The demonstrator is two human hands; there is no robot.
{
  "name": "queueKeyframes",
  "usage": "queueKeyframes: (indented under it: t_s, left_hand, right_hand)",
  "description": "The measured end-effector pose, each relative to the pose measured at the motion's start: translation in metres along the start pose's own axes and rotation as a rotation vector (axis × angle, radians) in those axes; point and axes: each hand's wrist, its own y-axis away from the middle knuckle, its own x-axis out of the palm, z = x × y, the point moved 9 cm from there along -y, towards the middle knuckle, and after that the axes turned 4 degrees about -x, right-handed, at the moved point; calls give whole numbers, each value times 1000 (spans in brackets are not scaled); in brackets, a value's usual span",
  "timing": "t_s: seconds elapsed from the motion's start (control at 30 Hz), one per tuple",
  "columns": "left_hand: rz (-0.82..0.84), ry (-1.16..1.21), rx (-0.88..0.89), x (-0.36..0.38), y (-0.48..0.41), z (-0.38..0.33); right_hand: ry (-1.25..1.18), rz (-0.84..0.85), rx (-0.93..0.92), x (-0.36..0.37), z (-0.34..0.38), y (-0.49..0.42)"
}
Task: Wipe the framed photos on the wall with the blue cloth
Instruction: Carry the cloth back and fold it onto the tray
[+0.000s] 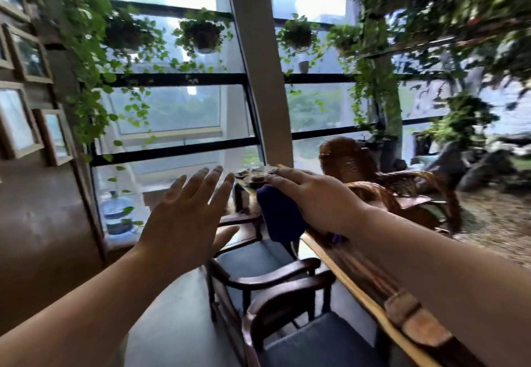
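Both hands raised in front of the window; cloth in right hand, frames off to the left.

Left hand (184, 217): fully open, fingers spread, palm facing away, holding nothing. Right hand (313, 197): palm down, fingers extended forward, with the blue cloth (280, 217) hanging from under the palm; exact grip hidden beneath the hand. Cloth hangs over the near end of the long wooden tabletop (382, 289), just beside the left hand's fingertips. Framed photos (28, 56): several light wood frames on the brown wall at far left, well apart from both hands. 2 dark wooden chairs (258, 277) with blue seats stand below the hands, beside the tabletop. Hanging plants (204, 33) line the window; view is motion-blurred.
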Motion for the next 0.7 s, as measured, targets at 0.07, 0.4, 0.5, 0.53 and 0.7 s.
queueKeyframes:
  t_s: [0.07, 0.4, 0.5, 0.53, 0.7]
  left_hand:
    - [-12, 52, 9, -5, -5, -32]
    - [-50, 347, 20, -22, -48, -245]
    - [-68, 404, 33, -22, -66, -314]
    - [-86, 411, 40, -22, -72, -337]
    - [-149, 419, 121, -20, -99, -419]
  right_hand:
    - [34, -7, 4, -12, -7, 32]
    - [-20, -122, 134, -78, -79, 213]
    - [-13, -82, 131, -74, -117, 272]
    - [-13, -73, 137, -73, -131, 291]
    - [-63, -96, 130, -76, -178, 356]
